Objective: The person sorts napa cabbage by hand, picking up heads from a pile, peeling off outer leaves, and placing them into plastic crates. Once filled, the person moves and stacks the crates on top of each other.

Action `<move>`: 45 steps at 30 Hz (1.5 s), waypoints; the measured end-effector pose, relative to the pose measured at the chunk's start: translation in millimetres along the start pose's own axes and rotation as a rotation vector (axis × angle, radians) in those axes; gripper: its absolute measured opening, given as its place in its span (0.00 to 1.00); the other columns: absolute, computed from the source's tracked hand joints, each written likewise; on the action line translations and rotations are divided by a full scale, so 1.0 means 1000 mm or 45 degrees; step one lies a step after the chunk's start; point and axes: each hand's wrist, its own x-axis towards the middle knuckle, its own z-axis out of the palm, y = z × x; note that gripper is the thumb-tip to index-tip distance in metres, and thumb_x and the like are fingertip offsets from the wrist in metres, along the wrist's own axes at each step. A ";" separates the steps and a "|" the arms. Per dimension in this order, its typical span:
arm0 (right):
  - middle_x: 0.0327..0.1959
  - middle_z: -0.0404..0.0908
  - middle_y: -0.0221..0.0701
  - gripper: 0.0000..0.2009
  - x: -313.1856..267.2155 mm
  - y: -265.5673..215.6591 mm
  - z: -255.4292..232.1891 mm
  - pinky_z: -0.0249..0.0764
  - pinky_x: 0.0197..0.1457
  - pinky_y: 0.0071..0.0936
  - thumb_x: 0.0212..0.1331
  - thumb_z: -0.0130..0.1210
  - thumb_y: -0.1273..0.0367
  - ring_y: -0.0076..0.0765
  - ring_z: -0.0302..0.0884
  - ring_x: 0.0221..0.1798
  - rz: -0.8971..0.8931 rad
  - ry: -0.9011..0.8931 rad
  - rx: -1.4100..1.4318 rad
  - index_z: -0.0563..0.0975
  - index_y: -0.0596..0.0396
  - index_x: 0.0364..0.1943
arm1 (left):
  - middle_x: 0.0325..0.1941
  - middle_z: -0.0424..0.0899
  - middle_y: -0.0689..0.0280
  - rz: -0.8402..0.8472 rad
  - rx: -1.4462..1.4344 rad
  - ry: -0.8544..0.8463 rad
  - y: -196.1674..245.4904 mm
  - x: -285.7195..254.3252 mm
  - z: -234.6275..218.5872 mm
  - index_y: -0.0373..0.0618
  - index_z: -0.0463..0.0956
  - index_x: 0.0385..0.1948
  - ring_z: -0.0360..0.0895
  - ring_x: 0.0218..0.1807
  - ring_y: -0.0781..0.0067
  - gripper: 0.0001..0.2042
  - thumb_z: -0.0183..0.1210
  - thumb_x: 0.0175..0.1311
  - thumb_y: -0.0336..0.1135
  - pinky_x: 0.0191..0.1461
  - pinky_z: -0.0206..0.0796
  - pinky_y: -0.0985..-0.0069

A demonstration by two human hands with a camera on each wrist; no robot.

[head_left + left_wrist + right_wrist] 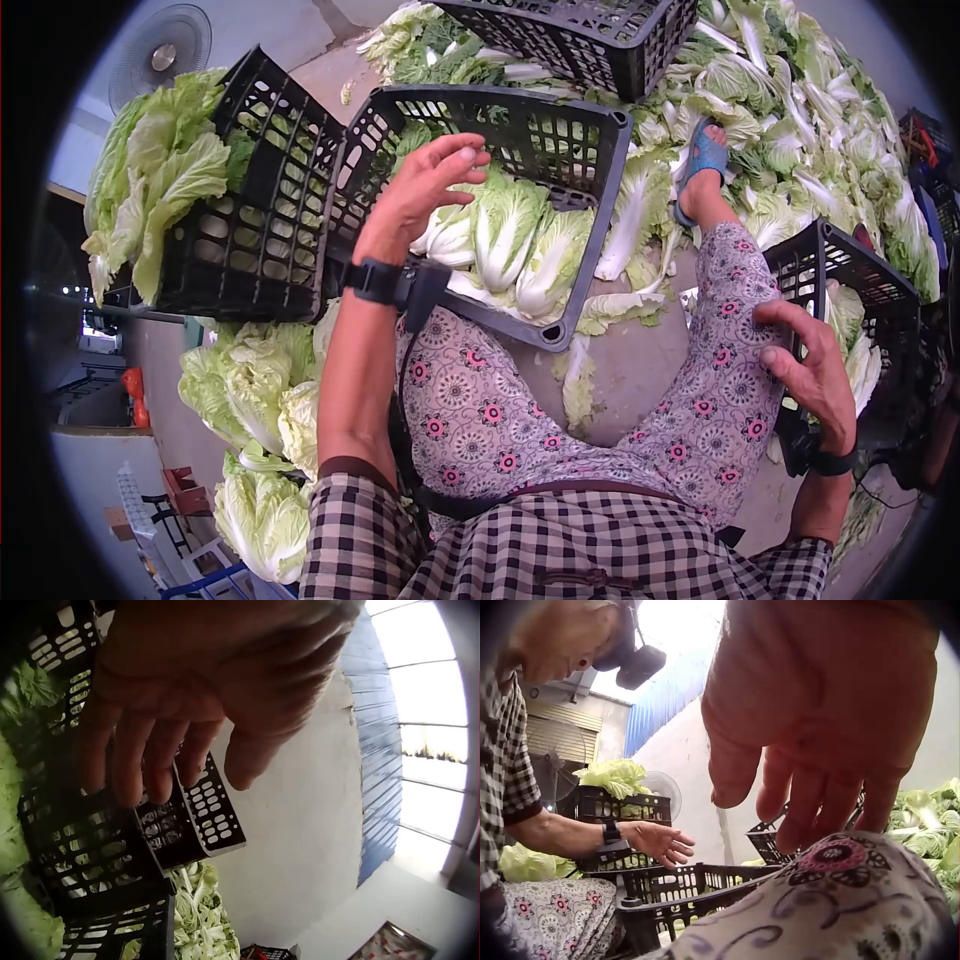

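My left hand point(432, 185) hangs over a black plastic crate point(618, 200) in the head view, holding nothing, its fingers loosely bent. Inside that crate lie several napa cabbages point(508, 235), pale stems toward me. The left wrist view shows the same hand point(217, 682) from the palm side, with the crate's slotted wall behind the fingers. My right hand point(815, 365) is at the right knee of the patterned trousers point(735, 290), with nothing in its grasp. In the right wrist view its fingers point(802, 806) hang down by the knee.
To the left stands another crate point(285, 215) with leafy cabbage point(165, 170) spilling over its edge. A third crate point(590, 45) sits at the back, and one more point(870, 290) at the right. Loose cabbage leaves point(800, 120) heap up behind; whole cabbages point(265, 515) lie by my left side.
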 end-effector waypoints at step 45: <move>0.35 0.79 0.37 0.20 0.039 0.020 0.020 0.66 0.48 0.39 0.40 0.64 0.63 0.47 0.74 0.41 -0.226 0.055 -0.345 0.77 0.60 0.37 | 0.50 0.74 0.41 -0.900 1.052 -0.047 -0.179 0.115 0.005 0.26 0.68 0.46 0.76 0.51 0.51 0.38 0.70 0.38 0.50 0.54 0.68 0.70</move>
